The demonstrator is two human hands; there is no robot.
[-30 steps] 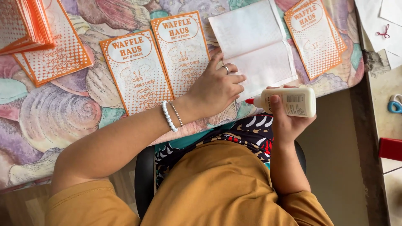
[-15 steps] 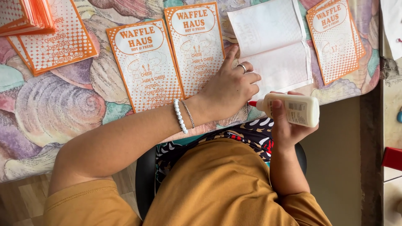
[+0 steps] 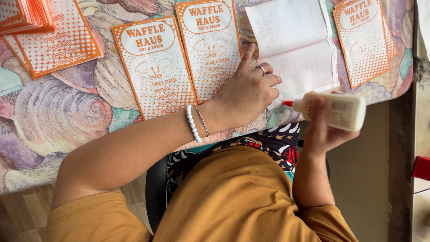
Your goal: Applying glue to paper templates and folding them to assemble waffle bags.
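Right hand [image 3: 324, 130] grips a white glue bottle [image 3: 333, 110] (red tip aimed left) at the table's edge while the left hand [image 3: 248, 92], fingers spread, pins a blank sheet [image 3: 298, 49]; gluing looks under way, needing a steady squeeze.

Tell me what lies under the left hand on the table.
The left hand rests on the lower edge of an orange-and-white printed sheet and on the shell-patterned tablecloth; its fingers reach the blank white sheet. What the palm covers cannot be seen.
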